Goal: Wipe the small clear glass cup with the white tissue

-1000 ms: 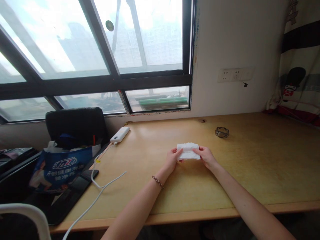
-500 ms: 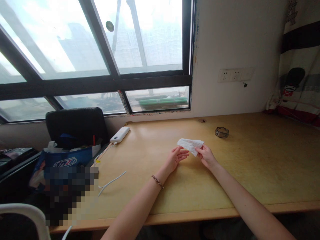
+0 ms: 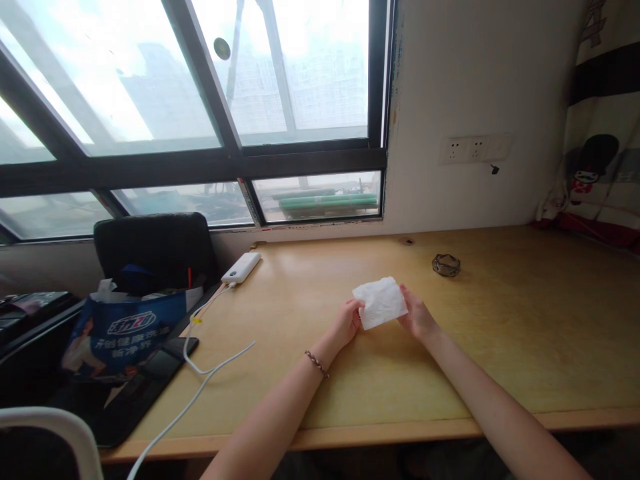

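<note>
A white tissue, folded into a rough rectangle with light creases, is held up above the wooden table. My left hand grips its left edge, the thumb on the near face and the other fingers partly hidden behind. At the right edge, my right hand holds the tissue too, with some of its fingertips out of sight behind the sheet. A braided bracelet circles my left wrist. Beyond my right hand, a dark openwork ring-shaped object lies on the table.
The wooden table runs below a window. At its left side lie a white power bank and a white cable. A blue bag and a black chair stand left. Wall sockets are at right.
The tissue has been turned and spread into a flatter rectangle facing me. My left hand, with its fingers apart before, now grips the left edge. My right hand has shifted along the right edge.
</note>
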{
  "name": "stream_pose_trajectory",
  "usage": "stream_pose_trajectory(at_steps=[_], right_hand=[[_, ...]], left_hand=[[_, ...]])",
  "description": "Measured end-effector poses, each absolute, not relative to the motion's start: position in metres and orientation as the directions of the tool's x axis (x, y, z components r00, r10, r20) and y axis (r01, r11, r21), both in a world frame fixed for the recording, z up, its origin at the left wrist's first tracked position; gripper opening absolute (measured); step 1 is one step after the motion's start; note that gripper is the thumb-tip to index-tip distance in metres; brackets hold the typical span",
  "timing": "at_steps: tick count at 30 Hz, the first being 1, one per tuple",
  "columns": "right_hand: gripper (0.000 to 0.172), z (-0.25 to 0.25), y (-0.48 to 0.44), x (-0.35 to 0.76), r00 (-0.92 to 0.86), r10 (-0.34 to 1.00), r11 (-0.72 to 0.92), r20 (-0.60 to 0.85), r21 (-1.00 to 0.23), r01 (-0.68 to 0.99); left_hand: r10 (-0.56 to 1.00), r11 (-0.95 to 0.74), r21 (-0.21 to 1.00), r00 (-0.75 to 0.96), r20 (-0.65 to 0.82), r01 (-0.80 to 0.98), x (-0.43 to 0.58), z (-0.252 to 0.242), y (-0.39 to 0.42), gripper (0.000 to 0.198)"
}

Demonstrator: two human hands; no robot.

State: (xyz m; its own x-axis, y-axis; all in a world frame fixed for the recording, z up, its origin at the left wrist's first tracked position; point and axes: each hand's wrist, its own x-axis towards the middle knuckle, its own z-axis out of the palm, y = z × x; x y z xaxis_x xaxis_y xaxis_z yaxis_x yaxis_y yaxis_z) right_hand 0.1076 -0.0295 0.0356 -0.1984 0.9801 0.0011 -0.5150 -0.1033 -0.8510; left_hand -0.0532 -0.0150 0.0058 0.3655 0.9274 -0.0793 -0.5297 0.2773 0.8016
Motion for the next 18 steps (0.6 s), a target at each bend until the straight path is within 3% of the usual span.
stream_pose_trajectory(at_steps=[8, 14, 18], right_hand=[[0.029, 0.025, -0.024, 0.114, -0.253, 0.954, -0.246, -0.159, -0.899, -0.363], [0.025, 0.017, -0.017, 0.120, -0.051, 0.981, -0.194, -0.187, -0.942, -0.274], [0.029, 0.022, -0.018, 0.122, -0.097, 0.983, -0.179, -0.157, -0.941, -0.288]], left_hand=[[0.961, 0.209, 0.861, 0.260, -0.094, -0.464, -0.051, 0.012, -0.017, 0.027], [0.970, 0.191, 0.900, 0.218, -0.112, -0.391, -0.054, 0.008, -0.013, 0.031], [0.962, 0.187, 0.910, 0.256, -0.093, -0.370, -0.055, 0.010, -0.016, 0.040]])
